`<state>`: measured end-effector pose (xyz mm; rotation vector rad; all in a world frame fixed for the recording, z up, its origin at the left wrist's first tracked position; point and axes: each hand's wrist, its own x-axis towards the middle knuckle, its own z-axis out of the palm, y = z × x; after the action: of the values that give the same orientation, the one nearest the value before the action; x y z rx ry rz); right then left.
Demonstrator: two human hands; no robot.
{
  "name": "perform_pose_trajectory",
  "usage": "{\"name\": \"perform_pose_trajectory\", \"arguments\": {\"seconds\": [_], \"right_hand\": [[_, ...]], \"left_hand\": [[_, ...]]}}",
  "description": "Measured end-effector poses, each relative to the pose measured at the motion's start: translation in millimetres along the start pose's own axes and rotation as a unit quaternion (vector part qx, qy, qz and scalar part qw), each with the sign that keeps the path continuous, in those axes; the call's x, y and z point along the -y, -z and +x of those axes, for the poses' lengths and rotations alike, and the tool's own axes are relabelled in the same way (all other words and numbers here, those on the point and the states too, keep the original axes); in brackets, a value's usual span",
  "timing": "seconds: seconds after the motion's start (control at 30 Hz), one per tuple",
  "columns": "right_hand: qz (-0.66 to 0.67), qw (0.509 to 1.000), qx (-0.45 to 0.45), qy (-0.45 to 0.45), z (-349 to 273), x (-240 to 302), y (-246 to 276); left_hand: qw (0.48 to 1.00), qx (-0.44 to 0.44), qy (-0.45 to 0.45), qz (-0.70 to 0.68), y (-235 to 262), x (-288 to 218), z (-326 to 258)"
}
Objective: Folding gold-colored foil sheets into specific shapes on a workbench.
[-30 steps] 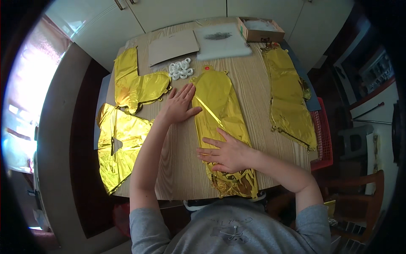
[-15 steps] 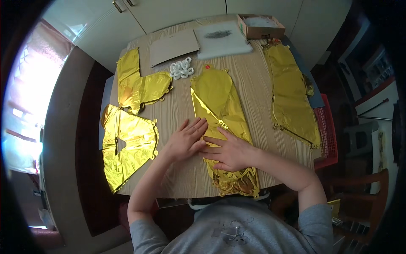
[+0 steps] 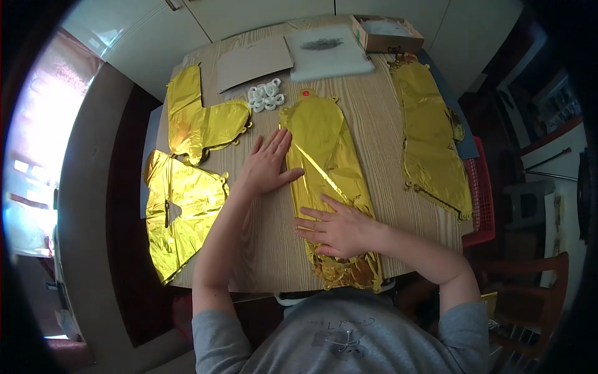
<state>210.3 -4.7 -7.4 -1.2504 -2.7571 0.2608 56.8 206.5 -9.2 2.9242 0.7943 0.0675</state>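
Observation:
A long flat gold foil balloon [image 3: 321, 134] lies lengthwise in front of me, its near end crumpled at the table's front edge. My left hand [image 3: 268, 163] is open, its fingertips on the balloon's left edge and its palm partly over the bare wood. Lower down, my right hand [image 3: 339, 229] lies flat on the foil with fingers spread, holding nothing. Part of the balloon is hidden under the right hand. To the left, a folded gold foil balloon [image 3: 215, 128] lies above another gold foil balloon [image 3: 187, 212]. A further gold foil balloon [image 3: 430, 124] lies along the right side.
Beyond the middle balloon sit a bundle of white coiled ties [image 3: 266, 95], a sheet of cardboard [image 3: 255, 63] and a translucent plastic bag [image 3: 327, 59]. An open cardboard box [image 3: 389, 43] stands at the far right edge. A red basket [image 3: 478, 206] is beside the table's right edge.
My left hand has slid away from me, up along the balloon's left edge. My right hand has moved slightly toward me. The foil's diagonal fold looks flatter.

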Motion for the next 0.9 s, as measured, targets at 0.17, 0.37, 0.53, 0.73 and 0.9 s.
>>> {"name": "perform_pose_trajectory", "arguments": {"seconds": [0.17, 0.37, 0.53, 0.73, 0.9], "right_hand": [[0.039, 0.999, -0.006, 0.011, -6, 9, 1], [0.056, 0.998, -0.031, 0.027, -12, 19, -4], [0.11, 0.992, -0.047, 0.025, -12, 1, 15], [0.038, 0.989, -0.134, -0.04, -13, -42, 10], [0.052, 0.991, -0.121, -0.039, -15, -41, 7]], "left_hand": [[1.0, -0.001, 0.01, 0.02, -4, 10, 9], [0.999, -0.014, 0.035, 0.022, -7, 13, 14], [0.998, -0.049, 0.051, 0.002, -12, 11, 10], [0.987, -0.152, 0.014, -0.055, -14, 11, 6], [0.987, -0.14, -0.002, -0.079, -9, 8, 0]]}}
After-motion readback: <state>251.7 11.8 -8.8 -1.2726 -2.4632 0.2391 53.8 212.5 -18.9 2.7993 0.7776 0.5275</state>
